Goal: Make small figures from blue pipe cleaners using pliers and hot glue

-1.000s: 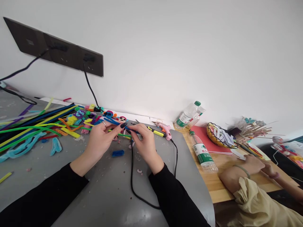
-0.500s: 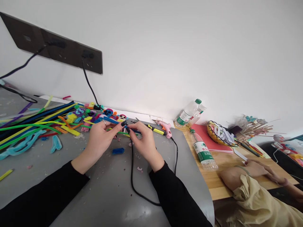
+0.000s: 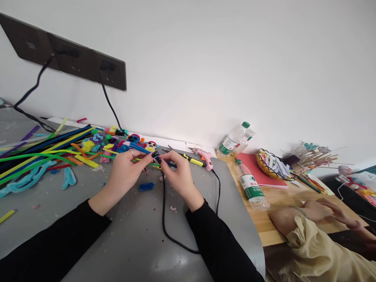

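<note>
My left hand [image 3: 125, 172] and my right hand [image 3: 179, 176] meet above the grey table [image 3: 123, 235], fingertips pinched together on a blue pipe cleaner [image 3: 140, 149] that runs up and left from the pinch. Both hands are closed on it. A small folded blue piece [image 3: 146, 186] lies on the table just below my left hand. A black cable [image 3: 163, 211] runs down between my wrists.
A heap of coloured pipe cleaners [image 3: 44, 156] covers the table's left. A pink glue gun [image 3: 205, 158] lies beyond my right hand. On the wooden table at right stand two water bottles [image 3: 251, 188], a red book [image 3: 266, 176] and a basket [image 3: 272, 166]. Another person's arms [image 3: 311, 215] rest there.
My hands have stayed pinched on the blue pipe cleaner, shifting slightly. The other person's hand at right has slid a little along the wooden table.
</note>
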{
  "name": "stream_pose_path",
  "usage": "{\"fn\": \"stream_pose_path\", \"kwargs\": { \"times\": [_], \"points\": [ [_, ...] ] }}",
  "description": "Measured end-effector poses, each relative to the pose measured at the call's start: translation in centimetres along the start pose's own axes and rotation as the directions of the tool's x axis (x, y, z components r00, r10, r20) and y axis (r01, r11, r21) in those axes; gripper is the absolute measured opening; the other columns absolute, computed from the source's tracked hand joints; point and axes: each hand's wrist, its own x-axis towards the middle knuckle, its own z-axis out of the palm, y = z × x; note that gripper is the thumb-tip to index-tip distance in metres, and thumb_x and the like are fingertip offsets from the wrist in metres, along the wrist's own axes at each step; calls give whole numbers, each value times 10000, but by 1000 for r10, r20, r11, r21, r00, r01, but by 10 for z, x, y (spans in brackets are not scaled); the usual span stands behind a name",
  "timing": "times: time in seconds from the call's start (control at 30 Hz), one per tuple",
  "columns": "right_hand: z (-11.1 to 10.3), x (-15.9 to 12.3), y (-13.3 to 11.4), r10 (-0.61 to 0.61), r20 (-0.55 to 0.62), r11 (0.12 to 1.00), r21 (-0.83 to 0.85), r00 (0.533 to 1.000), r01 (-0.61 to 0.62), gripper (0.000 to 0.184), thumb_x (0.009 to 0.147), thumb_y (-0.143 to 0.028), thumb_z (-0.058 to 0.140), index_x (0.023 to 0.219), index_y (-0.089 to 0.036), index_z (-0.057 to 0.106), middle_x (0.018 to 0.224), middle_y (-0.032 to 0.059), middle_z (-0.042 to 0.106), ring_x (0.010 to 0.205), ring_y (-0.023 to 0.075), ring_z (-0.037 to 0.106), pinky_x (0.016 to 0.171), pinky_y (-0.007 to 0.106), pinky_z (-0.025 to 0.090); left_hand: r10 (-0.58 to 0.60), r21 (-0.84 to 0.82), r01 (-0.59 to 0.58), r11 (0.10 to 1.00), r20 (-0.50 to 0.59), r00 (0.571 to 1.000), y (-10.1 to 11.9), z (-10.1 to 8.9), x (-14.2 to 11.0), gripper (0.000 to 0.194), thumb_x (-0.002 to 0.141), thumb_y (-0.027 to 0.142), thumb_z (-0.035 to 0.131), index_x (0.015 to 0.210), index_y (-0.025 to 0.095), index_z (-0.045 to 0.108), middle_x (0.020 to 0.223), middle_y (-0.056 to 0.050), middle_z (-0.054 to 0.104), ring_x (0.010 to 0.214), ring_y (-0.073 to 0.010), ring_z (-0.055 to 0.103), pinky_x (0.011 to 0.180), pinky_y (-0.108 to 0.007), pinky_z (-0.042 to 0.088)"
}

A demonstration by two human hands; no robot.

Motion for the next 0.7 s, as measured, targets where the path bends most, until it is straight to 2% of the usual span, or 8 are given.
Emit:
{"fn": "stream_pose_path", "kwargs": {
  "times": [0.33, 0.53, 0.63, 0.7],
  "points": [
    [2, 0, 2, 22, -3, 1000, 12, 1000, -22, 152, 892, -262, 564, 903, -210, 707, 891, 35, 736, 832, 173, 681, 785, 293, 548, -24, 33, 25, 999, -20, 999, 4, 2, -1, 350, 692, 555, 697, 711, 206, 718, 652, -49, 767, 553, -236, 706, 484, -303, 549],
    [3, 0, 0, 64, -9, 998, 11, 998, -64, 141, 873, -276, 567, 857, -208, 689, 845, 28, 732, 793, 170, 669, 769, 292, 538, 0, 88, 1, 996, -13, 1000, 4, 2, -2, 345, 713, 549, 669, 689, 209, 721, 629, -50, 757, 556, -243, 706, 485, -306, 533],
    [2, 0, -3, 79, -18, 997, -9, 997, -79, 140, 867, -295, 566, 813, -211, 665, 793, 19, 713, 753, 167, 646, 742, 289, 525, 69, 168, -66, 983, -11, 998, 2, 2, -4, 349, 765, 541, 642, 658, 215, 702, 546, -36, 703, 518, -239, 678, 470, -307, 511],
    [2, 0, -5, 85, -26, 996, -20, 996, -85, 147, 863, -313, 562, 789, -216, 645, 770, 15, 703, 733, 165, 635, 721, 284, 521, 189, 220, -182, 958, -13, 982, 1, 3, -6, 328, 818, 506, 624, 700, 211, 707, 628, -45, 733, 567, -235, 692, 495, -305, 521]
  ]
}}
